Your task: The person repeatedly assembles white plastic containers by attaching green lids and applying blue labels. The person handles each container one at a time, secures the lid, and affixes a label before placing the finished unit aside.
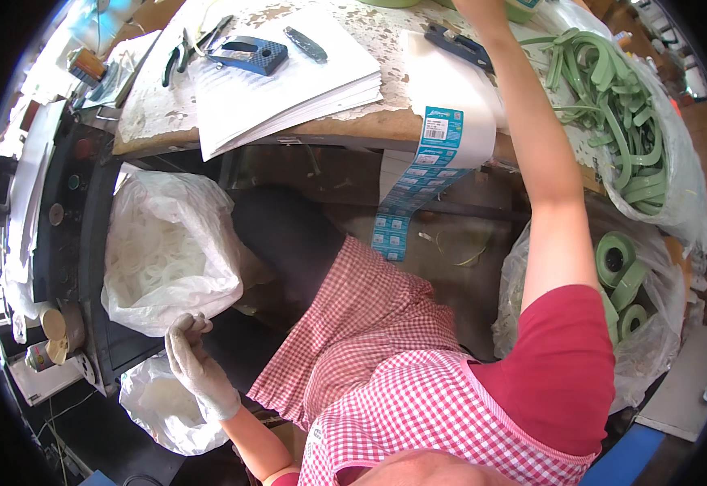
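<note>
My left hand (199, 364), in a pale glove, is raised beside the lower edge of a white plastic bag (139, 304). Its fingers are curled and pressed together; whatever may be between them cannot be made out. Pale translucent pieces (161, 257) fill this bag. My right arm stretches far across the worktable (402, 130), and the hand lies beyond the upper edge of the picture. Near that forearm are a dark tape-dispenser-like tool (459, 47) and a strip of blue-and-white labels (441, 130) hanging over the table edge.
On the table lie a paper stack (305, 97), black-handled pliers (177, 61), a blue block-shaped tool (250, 55) and a dark oblong piece (305, 44). Green strips (641, 158) spill from a bag at right; green rolls (615, 257) sit below. A second white bag (167, 405) stands lower left.
</note>
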The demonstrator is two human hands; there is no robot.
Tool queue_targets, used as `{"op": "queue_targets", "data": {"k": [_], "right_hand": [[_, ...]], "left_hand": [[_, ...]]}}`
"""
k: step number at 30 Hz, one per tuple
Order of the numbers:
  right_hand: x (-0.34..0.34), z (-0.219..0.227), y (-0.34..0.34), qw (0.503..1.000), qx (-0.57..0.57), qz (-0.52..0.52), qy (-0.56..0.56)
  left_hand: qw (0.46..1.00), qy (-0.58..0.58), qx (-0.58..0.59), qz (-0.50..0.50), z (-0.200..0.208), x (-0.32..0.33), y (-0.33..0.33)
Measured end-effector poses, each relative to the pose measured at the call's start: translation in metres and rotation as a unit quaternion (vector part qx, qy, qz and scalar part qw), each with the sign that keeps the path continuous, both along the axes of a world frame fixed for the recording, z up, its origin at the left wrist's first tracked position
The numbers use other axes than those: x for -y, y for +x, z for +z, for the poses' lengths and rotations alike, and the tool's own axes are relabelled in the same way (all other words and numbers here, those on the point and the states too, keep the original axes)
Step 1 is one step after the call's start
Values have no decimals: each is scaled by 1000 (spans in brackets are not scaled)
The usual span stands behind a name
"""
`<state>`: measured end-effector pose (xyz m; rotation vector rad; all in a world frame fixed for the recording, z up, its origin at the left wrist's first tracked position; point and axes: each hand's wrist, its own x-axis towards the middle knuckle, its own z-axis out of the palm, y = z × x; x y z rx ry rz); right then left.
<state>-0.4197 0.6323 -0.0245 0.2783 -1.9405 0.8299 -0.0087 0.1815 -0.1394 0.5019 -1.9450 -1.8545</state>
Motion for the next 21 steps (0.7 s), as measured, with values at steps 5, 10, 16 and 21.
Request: {"op": "queue_targets", "data": {"k": [5,10,16,21], "right_hand": [[-52,-53,156,930,284,206,106],[-68,-91,161,939,271,168,127],[-59,-88,154,871,373,209,-244],[-68,-108,141,977,190,94,-30]], "left_hand": [[998,59,4,-17,-13,-3,1],[994,76,-26,-69,-1,-18,-3],[999,14,-28,-28,10,-25,31],[991,-19,49,124,0,-14,72]]}}
